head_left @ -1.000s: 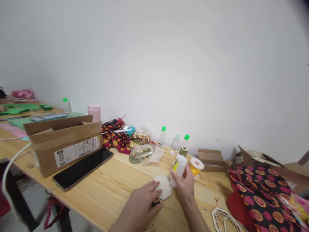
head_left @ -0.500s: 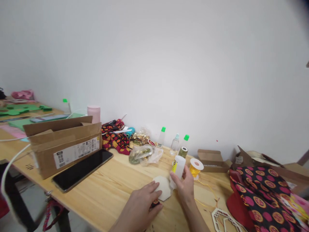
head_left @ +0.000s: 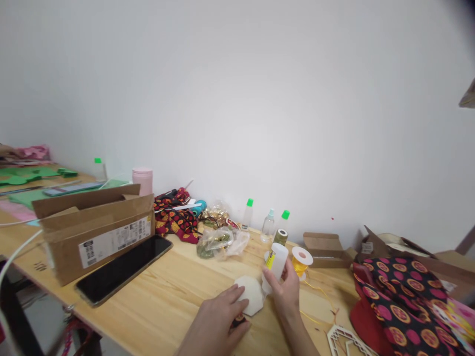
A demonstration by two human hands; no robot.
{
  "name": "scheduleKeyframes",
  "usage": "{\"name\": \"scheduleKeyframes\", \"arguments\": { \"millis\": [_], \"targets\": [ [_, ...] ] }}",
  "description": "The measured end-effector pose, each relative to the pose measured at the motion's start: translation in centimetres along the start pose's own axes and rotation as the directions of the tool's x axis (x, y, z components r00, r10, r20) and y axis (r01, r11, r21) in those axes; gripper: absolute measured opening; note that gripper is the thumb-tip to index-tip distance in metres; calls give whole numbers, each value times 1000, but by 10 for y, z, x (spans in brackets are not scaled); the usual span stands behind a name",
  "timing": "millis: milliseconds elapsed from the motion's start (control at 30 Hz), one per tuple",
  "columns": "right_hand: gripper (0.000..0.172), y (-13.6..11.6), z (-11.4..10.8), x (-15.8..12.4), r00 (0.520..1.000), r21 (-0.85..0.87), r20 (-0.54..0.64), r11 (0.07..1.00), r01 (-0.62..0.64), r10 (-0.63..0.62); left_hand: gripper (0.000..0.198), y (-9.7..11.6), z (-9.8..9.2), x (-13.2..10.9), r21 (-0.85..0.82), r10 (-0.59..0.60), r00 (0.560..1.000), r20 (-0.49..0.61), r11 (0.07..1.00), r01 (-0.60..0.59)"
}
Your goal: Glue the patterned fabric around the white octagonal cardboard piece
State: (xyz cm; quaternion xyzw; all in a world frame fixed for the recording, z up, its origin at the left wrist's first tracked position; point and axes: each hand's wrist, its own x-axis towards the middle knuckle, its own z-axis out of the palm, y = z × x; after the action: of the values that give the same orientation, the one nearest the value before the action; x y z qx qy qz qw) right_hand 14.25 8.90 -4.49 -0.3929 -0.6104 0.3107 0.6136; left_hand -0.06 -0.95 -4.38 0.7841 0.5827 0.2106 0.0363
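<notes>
My right hand (head_left: 285, 287) is wrapped round a white glue bottle (head_left: 276, 259) with a yellow label, its lower end tilted down beside a pale octagonal piece (head_left: 251, 295). The octagonal piece lies on the wooden table. My left hand (head_left: 224, 316) rests at its left edge, fingertips on the piece. Under the fingers and thumb of that hand shows a bit of dark patterned fabric (head_left: 238, 321), mostly hidden.
A cardboard box (head_left: 100, 237) and a black phone (head_left: 124, 269) lie left. Behind are plastic bags (head_left: 222, 242), small bottles (head_left: 267, 226) and a yellow thread spool (head_left: 301, 262). Patterned fabric (head_left: 408, 301) and a lattice frame (head_left: 347, 341) lie right. Part of another person's hand shows far left.
The view has shifted slightly, so the table things sit a little lower. The glue bottle is tilted a bit more to the right in my right hand. Another person's hand has moved at far left.
</notes>
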Motion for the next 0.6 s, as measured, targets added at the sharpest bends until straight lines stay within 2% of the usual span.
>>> {"name": "scheduleKeyframes", "arguments": {
  "millis": [367,600],
  "targets": [
    [33,4,-4,3,998,-8,55,1000,-7,7,31,-5,4,0,0,16,1000,-4,1000,-16],
    [37,9,-5,3,997,-2,52,999,-51,51,35,-7,0,8,31,49,995,84,998,-52]
  ]
}}
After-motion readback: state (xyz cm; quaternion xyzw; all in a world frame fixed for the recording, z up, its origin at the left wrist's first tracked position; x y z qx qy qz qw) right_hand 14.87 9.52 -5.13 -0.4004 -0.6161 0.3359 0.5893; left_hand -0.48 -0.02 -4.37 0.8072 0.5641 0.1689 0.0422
